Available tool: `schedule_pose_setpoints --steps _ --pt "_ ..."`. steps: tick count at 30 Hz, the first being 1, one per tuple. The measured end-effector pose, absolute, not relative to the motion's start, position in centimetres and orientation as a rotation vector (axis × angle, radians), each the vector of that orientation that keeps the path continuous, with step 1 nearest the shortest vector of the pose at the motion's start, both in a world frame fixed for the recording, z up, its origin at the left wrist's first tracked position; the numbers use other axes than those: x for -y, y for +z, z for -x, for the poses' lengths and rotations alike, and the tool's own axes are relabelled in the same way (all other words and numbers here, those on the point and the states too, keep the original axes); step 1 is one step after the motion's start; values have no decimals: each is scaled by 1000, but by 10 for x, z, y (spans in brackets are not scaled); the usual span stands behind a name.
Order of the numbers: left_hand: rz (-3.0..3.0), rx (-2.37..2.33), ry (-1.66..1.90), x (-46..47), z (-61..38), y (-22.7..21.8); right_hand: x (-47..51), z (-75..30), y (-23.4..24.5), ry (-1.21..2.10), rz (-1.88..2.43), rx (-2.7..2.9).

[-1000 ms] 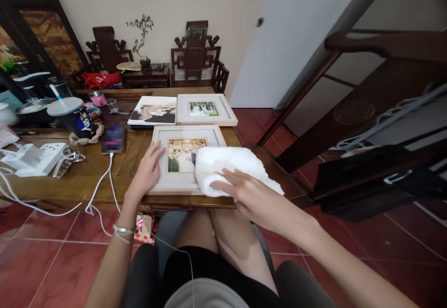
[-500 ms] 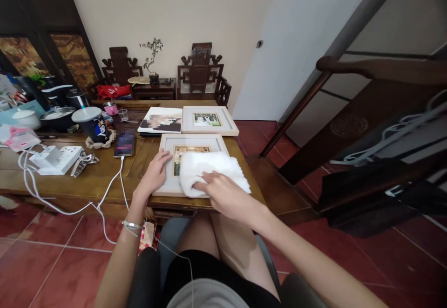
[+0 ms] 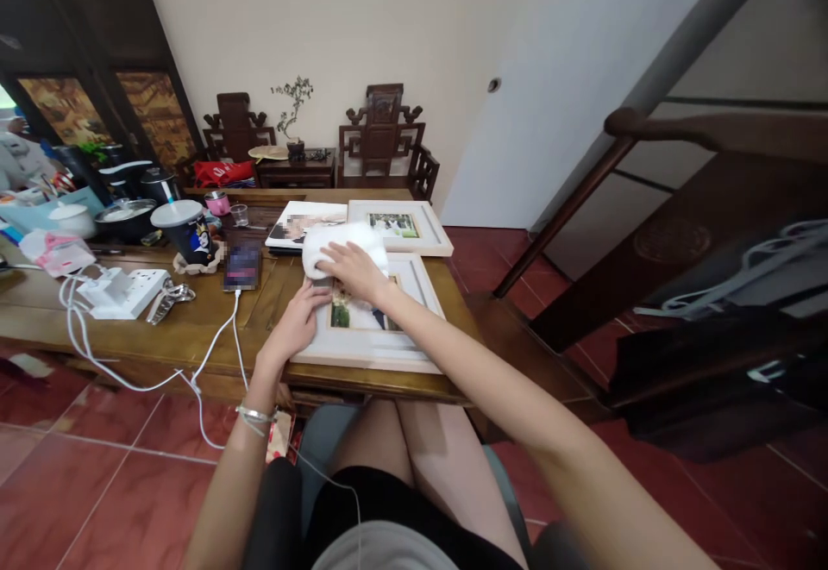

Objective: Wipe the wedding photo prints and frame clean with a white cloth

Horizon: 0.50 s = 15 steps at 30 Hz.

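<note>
A white-framed photo [image 3: 388, 341] lies flat at the near edge of the wooden table [image 3: 161, 337]. My left hand [image 3: 294, 324] rests flat on the frame's left border, fingers stretched out. My right hand [image 3: 353, 270] presses a white fluffy cloth [image 3: 340, 242] onto the frame's far left corner, fingers spread over it. Behind lie a second white-framed photo [image 3: 398, 227] and an unframed print [image 3: 297, 225].
A phone [image 3: 241, 265] on a white cable [image 3: 213, 350], a dark cup with a lid [image 3: 185, 229], a white power strip [image 3: 120, 288] and keys [image 3: 169, 297] lie to the left. Carved wooden chairs [image 3: 385, 139] stand behind. A dark wooden stair rail [image 3: 679, 130] rises on the right.
My right hand slid the cloth from the frame's right side across to its far left corner. The left hand stayed on the left border. The camera shifted slightly.
</note>
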State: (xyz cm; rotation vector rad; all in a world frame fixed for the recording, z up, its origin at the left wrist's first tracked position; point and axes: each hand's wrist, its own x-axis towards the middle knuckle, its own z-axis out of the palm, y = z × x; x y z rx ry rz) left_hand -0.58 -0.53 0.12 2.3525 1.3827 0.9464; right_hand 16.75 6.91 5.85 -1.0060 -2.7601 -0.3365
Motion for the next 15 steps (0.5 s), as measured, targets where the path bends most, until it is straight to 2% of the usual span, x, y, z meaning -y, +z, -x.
schedule_pose_setpoints --steps 8,15 --pt "-2342 -1331 967 5 5 2 -85 -165 46 -272 1150 2762" --pt "-2314 -1391 981 4 4 0 -78 -244 54 -309 1417 2742"
